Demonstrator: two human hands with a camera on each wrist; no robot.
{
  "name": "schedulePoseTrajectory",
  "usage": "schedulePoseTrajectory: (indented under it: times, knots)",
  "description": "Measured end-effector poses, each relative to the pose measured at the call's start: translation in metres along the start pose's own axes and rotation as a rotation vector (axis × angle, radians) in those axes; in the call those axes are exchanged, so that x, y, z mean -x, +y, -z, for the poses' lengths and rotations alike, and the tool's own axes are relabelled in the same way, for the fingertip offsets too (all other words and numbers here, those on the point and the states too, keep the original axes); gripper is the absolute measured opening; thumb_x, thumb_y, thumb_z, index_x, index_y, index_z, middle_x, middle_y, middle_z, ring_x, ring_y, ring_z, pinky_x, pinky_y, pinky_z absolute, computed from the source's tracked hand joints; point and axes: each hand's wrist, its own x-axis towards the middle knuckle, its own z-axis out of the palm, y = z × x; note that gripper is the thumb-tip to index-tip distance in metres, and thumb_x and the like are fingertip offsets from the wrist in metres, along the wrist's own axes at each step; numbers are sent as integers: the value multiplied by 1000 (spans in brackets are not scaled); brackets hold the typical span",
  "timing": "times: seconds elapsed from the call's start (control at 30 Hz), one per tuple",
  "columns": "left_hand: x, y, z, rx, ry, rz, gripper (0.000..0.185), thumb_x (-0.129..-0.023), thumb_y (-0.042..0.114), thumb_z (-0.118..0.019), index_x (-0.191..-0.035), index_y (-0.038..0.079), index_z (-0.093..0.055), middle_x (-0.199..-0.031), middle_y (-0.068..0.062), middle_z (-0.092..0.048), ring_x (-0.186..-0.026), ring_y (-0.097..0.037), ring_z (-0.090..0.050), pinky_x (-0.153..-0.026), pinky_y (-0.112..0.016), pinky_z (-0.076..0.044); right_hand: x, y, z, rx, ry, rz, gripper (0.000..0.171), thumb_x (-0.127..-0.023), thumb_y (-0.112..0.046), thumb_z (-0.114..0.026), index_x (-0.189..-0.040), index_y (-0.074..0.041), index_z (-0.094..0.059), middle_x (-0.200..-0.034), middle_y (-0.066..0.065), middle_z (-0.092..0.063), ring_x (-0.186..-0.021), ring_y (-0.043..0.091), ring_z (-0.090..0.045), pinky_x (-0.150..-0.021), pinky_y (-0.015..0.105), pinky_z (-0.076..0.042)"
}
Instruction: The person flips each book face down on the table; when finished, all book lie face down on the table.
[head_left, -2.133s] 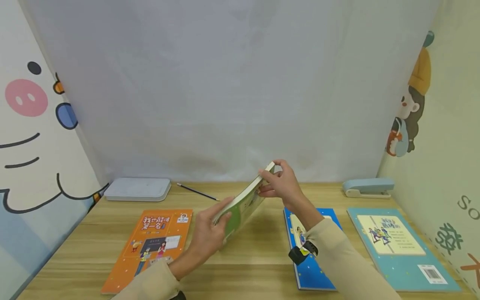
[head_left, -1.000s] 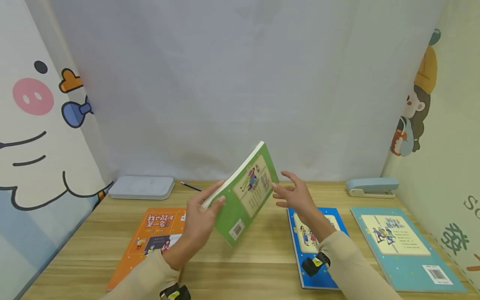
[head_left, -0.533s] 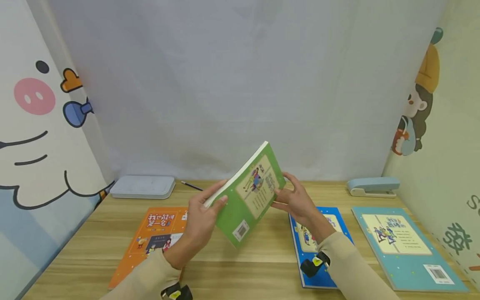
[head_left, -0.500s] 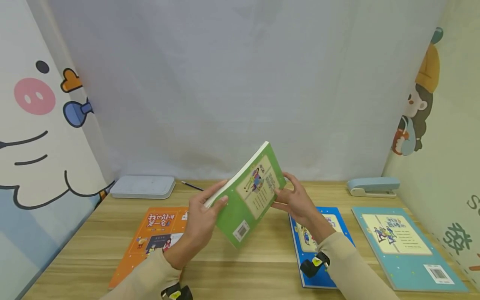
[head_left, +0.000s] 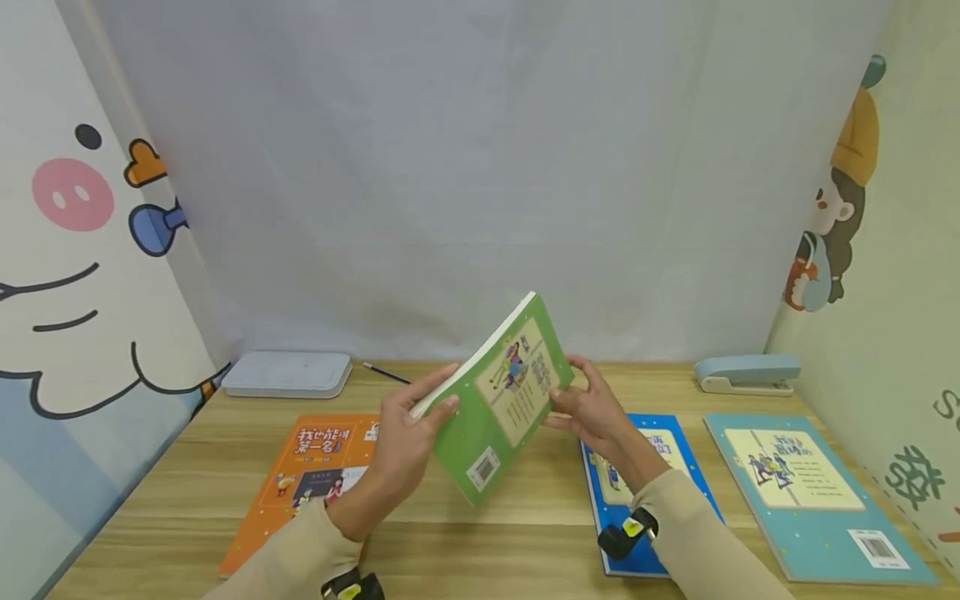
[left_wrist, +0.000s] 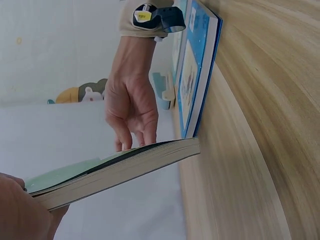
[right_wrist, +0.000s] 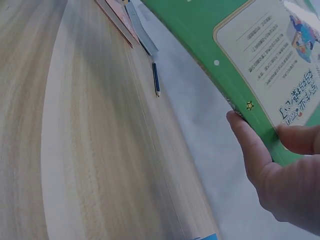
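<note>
A green paperback book [head_left: 468,417] is held up tilted above the table, its back cover with a barcode turned toward the head camera. My left hand [head_left: 405,437] grips its left edge, thumb on the cover and fingers behind. At the opposite edge my right hand [head_left: 596,408] pinches it, the thumb on the cover; the right wrist view shows this thumb [right_wrist: 300,139] pressed near the printed title. In the left wrist view the book's page edges [left_wrist: 125,172] face the camera. My right forearm partly hides a blue book [head_left: 630,542] lying below it.
An orange book [head_left: 262,500] lies at left, partly under my left arm, and a teal book [head_left: 832,533] at right. Along the back stand a pale pencil case [head_left: 288,375], a dark pencil [head_left: 386,372] and a light blue stapler [head_left: 746,372]. A grey curtain [head_left: 480,183] hangs behind.
The book has turned from edge-on to show its back cover. My right hand left its top corner and took hold of its right edge. Lately the book has dipped slightly.
</note>
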Motion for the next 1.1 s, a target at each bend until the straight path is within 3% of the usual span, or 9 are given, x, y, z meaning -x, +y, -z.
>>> schedulePoseTrajectory:
  times: [0.3,0.57,0.83,0.97,1.1]
  knots:
    - [-2,1,3,-56,-17,26,46,-93,-5,-59,-138,7,-59,-120,-25,-61,-80,-16,-68,-71,-32,-62,1,-2,2,21,14,-30,48,-99,8,-46,-136,-19,-30,-103,8,-64,-91,18,-69,-80,38,-62]
    - [-6,-4,10,-82,-60,26,49,-94,-3,-57,-142,8,-54,-123,-25,-59,-82,-17,-69,-72,-33,-62,1,-7,5,82,8,-59,48,-100,7,-45,-137,-19,-28,-111,16,-59,-91,20,-70,-80,37,-62]
    - [-15,-1,27,-112,-199,56,63,-94,-7,-54,-152,13,-42,-143,-27,-54,-90,-20,-72,-74,-31,-62,3,-9,11,176,-3,-68,53,-101,4,-47,-144,-13,-22,-109,15,-57,-82,17,-68,-65,25,-59]
    - [-18,7,33,-183,-315,67,66,-95,-6,-53,-155,14,-35,-153,-26,-42,-93,-26,-73,-75,-37,-62,2,-9,13,197,-5,-72,56,-101,2,-49,-147,-13,-21,-108,13,-56,-80,15,-67,-63,25,-59]
    - [-21,11,38,-301,-427,59,64,-95,-5,-55,-154,10,-37,-152,-30,-40,-90,-30,-74,-73,-39,-62,2,-8,13,224,-7,-78,56,-101,2,-51,-147,-12,-22,-108,13,-58,-82,16,-68,-62,26,-59]
